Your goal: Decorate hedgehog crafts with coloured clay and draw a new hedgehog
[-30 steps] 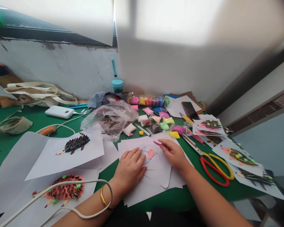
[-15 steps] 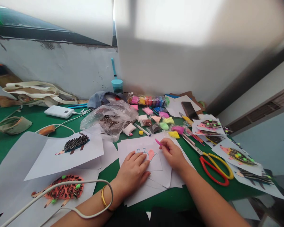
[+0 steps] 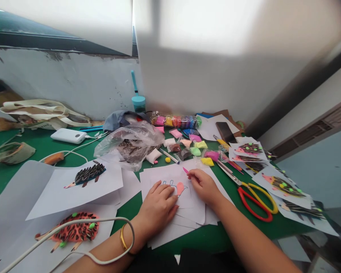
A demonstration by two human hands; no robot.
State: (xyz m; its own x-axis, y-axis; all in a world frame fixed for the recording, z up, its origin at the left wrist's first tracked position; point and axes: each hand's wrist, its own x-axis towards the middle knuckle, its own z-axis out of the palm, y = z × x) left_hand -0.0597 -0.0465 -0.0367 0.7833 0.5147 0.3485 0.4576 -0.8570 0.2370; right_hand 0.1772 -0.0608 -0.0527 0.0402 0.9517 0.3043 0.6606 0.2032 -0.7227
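Observation:
My left hand [image 3: 159, 203] lies flat with spread fingers on a white sheet [image 3: 187, 203] that bears a blue line drawing. Part of the drawing is hidden under the fingers. Pink clay [image 3: 180, 188] covers one part of the drawing, just right of my left fingertips. My right hand [image 3: 203, 184] pinches a small magenta tool [image 3: 185, 170] between thumb and fingers, at the right side of the drawing. The tool's tip points up and to the left, away from the pink clay.
Red-and-yellow scissors [image 3: 254, 197] lie to the right, near hedgehog pictures [image 3: 284, 185]. Behind the sheet are clay packets [image 3: 199, 145] and a plastic bag of seeds [image 3: 130, 146]. A white cable [image 3: 82, 220] loops over my left wrist.
The magenta tool and my right hand have shifted slightly left. The whole view has also moved a little. My left hand still rests on the sheet.

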